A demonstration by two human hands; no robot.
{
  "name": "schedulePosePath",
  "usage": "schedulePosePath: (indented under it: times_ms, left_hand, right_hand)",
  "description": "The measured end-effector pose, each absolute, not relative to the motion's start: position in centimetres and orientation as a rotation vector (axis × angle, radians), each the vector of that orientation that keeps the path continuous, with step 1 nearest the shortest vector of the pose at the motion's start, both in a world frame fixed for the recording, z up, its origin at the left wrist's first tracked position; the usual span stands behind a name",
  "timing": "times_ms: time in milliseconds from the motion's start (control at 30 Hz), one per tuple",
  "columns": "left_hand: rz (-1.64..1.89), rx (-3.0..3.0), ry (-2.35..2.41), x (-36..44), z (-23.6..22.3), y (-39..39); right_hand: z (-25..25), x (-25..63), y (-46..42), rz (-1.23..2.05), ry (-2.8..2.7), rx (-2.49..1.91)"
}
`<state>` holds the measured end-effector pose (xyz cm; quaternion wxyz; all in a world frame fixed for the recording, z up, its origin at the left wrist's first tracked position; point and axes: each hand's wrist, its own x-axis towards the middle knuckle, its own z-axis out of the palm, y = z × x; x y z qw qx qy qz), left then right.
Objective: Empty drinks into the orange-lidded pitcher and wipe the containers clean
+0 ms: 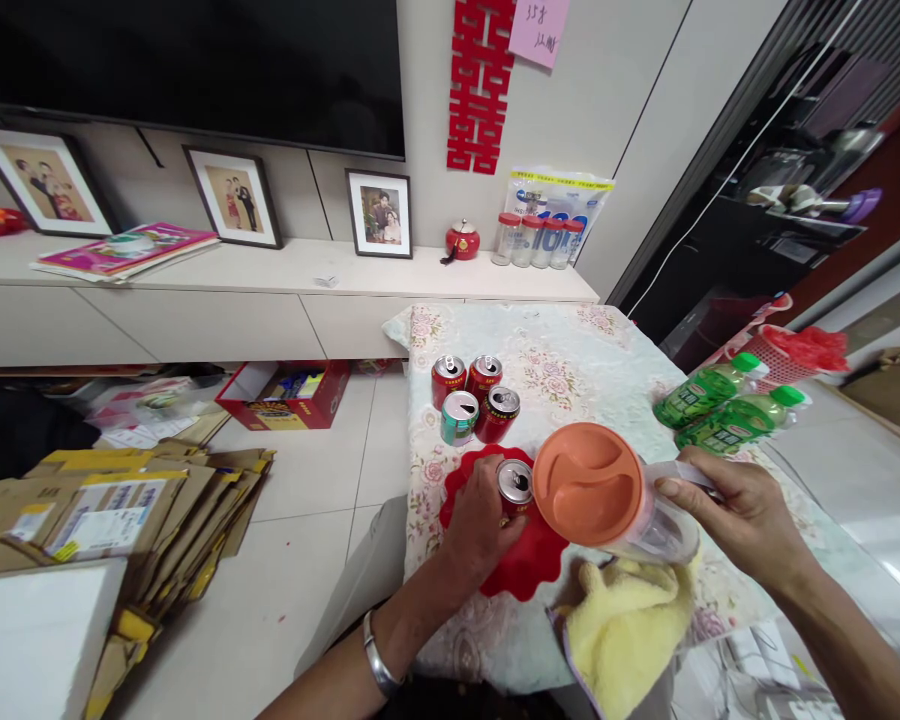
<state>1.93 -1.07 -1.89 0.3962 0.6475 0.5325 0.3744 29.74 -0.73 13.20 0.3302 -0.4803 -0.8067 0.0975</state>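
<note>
My left hand (476, 525) is wrapped around an opened drink can (515, 482), which stands on a red scalloped mat (529, 565). In my right hand (746, 505) is the handle of a clear plastic pitcher (667, 520) with an orange lid (589, 483). The pitcher tilts left, its lid facing me and its edge right beside the can's top. Any liquid passing between them cannot be made out. Beyond the mat stand a green can (460, 420) and three red cans (495, 418), grouped together. A yellow cloth (630, 635) lies under the pitcher at the table's near edge.
Two green bottles (742, 418) lie at the table's right side, near a pink basket (776, 355). Behind the flowered tablecloth (555, 340) runs a low cabinet (270, 270) with lidded jars (532, 243) and framed photos. Flattened cardboard (135, 520) and a red box (292, 405) occupy the floor at left.
</note>
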Motion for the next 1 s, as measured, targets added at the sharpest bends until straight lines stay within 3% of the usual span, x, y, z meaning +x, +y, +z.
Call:
schedulePosePath:
  times_ms: [1000]
  left_hand:
    - [0.965, 1.668, 1.349, 2.1, -1.9, -1.1]
  right_hand:
    - [14.4, 29.4, -0.4, 0.028, -2.29, -1.237]
